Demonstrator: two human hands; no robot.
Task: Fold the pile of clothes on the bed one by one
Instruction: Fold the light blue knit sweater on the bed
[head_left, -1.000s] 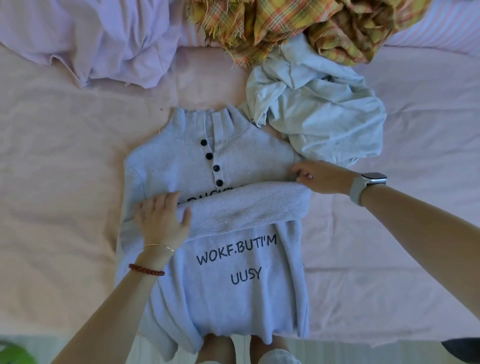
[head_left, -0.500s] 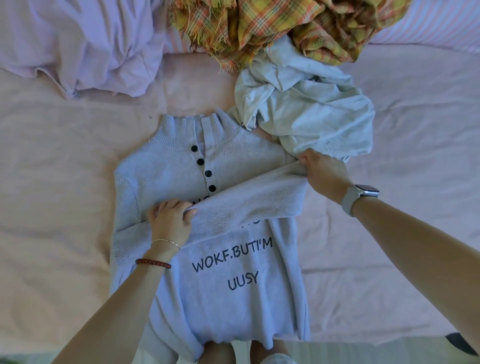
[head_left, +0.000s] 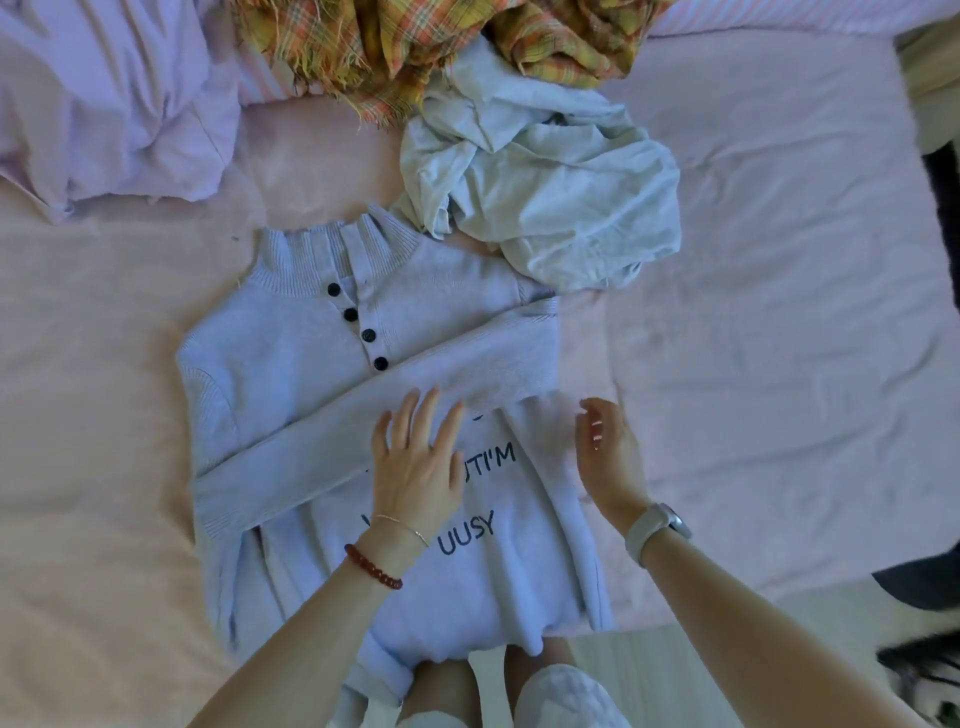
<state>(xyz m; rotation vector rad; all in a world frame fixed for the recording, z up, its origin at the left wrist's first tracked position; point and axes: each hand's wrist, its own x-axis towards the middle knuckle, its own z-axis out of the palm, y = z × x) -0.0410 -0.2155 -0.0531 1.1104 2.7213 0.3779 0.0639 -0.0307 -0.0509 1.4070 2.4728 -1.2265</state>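
Left hand (head_left: 415, 467) flat on sweater (head_left: 291, 364); right hand (head_left: 608, 457) hovers.

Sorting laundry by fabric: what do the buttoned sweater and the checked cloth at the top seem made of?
The sweater looks like a soft matte knit, going by its ribbed collar and cuffs; the fibre cannot be told. The checked cloth looks like a loosely woven fabric, perhaps wool or acrylic, given its frayed fringe.

A pale lavender knit sweater (head_left: 291, 364) with black buttons is lying face up on the bed, one sleeve (head_left: 363, 431) folded diagonally across its printed chest.

A crumpled pale blue garment (head_left: 561, 176) is sitting just beyond its collar.
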